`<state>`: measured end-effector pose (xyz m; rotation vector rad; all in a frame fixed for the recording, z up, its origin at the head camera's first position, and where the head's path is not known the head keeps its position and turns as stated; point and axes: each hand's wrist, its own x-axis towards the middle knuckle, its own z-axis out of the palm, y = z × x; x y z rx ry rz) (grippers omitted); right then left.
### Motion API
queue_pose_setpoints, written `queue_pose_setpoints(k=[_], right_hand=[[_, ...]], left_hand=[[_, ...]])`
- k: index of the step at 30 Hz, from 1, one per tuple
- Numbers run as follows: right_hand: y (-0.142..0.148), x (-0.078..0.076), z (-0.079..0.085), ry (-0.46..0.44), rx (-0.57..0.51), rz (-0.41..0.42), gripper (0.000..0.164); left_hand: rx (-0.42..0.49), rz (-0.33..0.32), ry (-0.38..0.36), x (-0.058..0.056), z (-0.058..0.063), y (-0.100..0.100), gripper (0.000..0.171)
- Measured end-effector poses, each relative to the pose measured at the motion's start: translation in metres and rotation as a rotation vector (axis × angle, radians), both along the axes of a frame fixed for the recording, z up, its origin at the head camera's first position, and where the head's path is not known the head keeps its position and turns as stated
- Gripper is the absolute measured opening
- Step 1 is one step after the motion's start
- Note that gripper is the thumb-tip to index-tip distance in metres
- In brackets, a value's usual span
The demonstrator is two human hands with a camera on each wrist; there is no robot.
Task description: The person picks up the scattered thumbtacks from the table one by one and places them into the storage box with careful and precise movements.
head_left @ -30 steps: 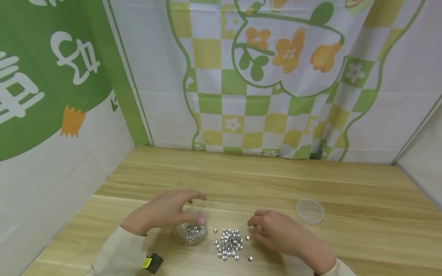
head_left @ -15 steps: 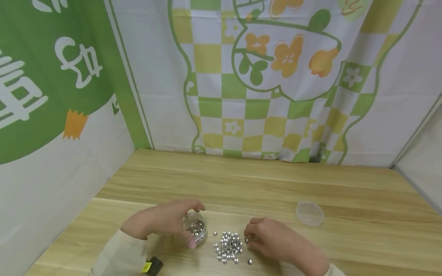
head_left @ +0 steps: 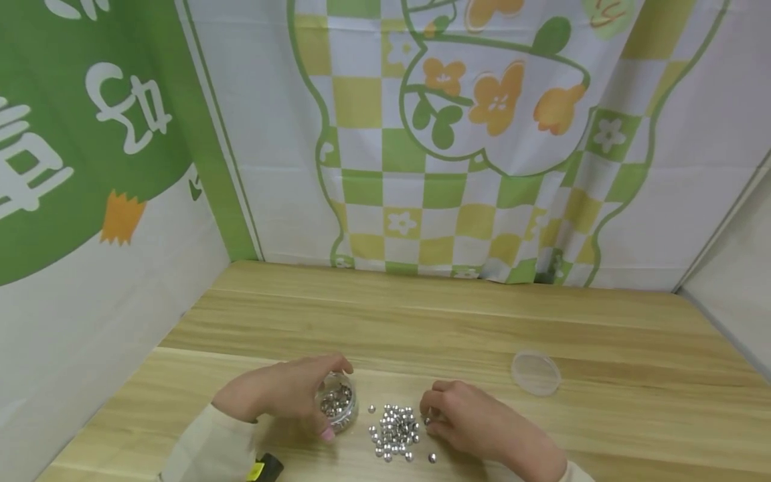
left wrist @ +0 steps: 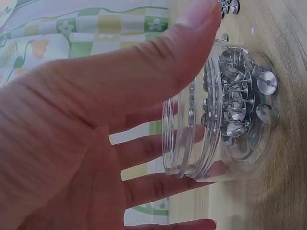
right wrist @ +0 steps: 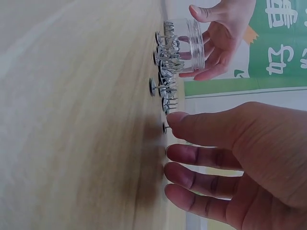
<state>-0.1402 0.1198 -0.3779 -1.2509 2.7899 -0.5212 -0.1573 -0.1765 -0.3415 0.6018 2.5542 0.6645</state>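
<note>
My left hand is wrapped about a clear jar, thumb on the near side and fingers on the far side. The jar stands upright and uncovered, with silver thumbtacks in its bottom. Beside it lies a loose pile of the same tacks, mostly heads down with pins up in the right wrist view. My right hand hovers low at the pile's right side, fingers slightly bent and apart. Its thumb tip is right at a single thumbtack on the table.
A translucent round lid lies flat behind the right hand. A stray thumbtack sits near the front of the pile. A small black block with a yellow label is by the left sleeve. Printed curtains border the wooden table.
My left hand has come down around the jar, its thumb shifting from over the opening to the near side. My right hand has moved slightly left to the single tack.
</note>
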Motion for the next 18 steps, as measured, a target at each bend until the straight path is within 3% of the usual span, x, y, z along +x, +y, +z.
queue_pose_setpoints(k=[6,18], right_hand=[[-0.0017,0.0009,-0.0003,0.017,0.007,-0.011,0.007],[-0.0038,0.0031,-0.0035,0.101,-0.009,-0.017,0.007]], left_hand=[[0.009,-0.023,0.006,-0.0003,-0.0013,0.0,0.081],[0.01,-0.05,0.029,-0.0001,-0.0022,0.0022,0.079]])
